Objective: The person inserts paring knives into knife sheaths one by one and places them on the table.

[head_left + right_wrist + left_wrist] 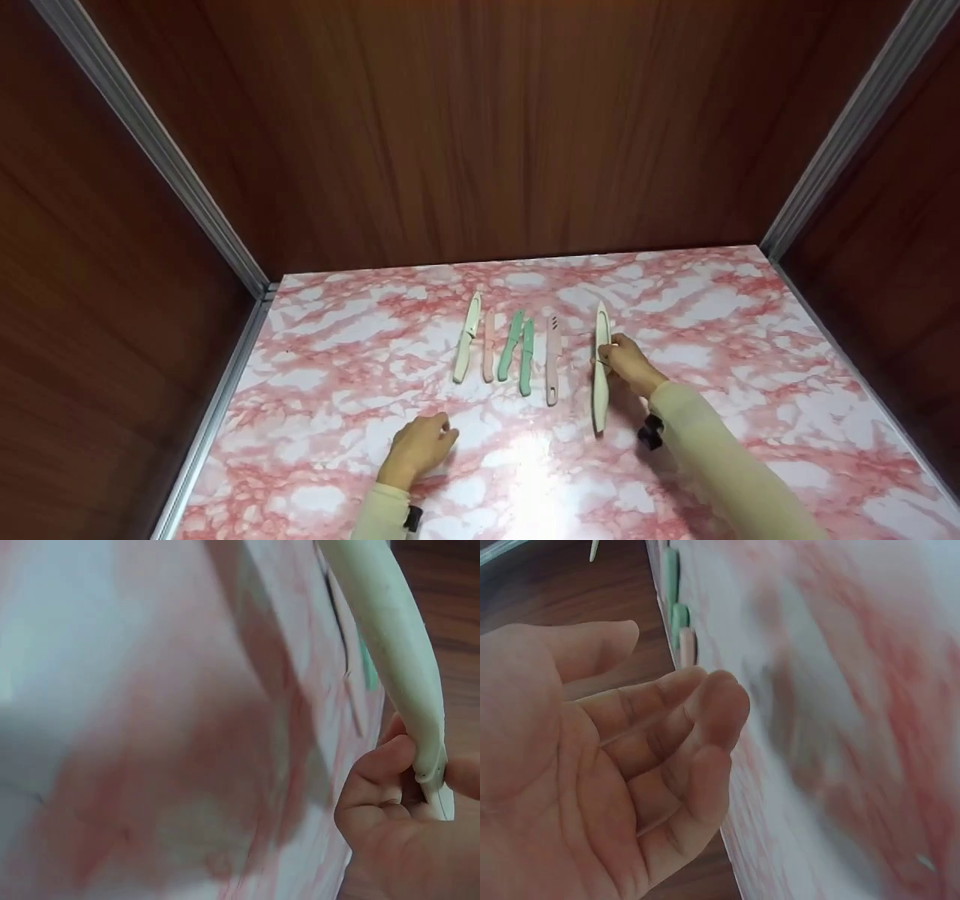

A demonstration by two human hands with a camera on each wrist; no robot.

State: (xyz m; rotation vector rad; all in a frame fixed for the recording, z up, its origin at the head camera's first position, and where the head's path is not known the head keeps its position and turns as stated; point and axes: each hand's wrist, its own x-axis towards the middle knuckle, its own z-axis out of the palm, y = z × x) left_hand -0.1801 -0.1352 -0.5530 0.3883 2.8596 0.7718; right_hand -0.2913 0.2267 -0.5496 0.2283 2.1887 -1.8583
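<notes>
My right hand (631,366) pinches a long cream knife (601,401) near where blade and handle meet. In the right wrist view its pale handle (390,630) rises above the table, and the fingers and thumb hide part of the blade. My left hand (418,448) is over the near part of the table, fingers loosely bent, holding nothing. To the left of the held knife lie a pink knife with holes in its blade (553,367), two green knives (526,360), a small pink knife (489,352) and another cream knife (463,356).
The table top (322,420) has a red and white marbled pattern. Dark wood panels (480,150) stand behind it and on both sides, with grey metal posts (187,187) at the corners. Bright glare covers the table's front middle.
</notes>
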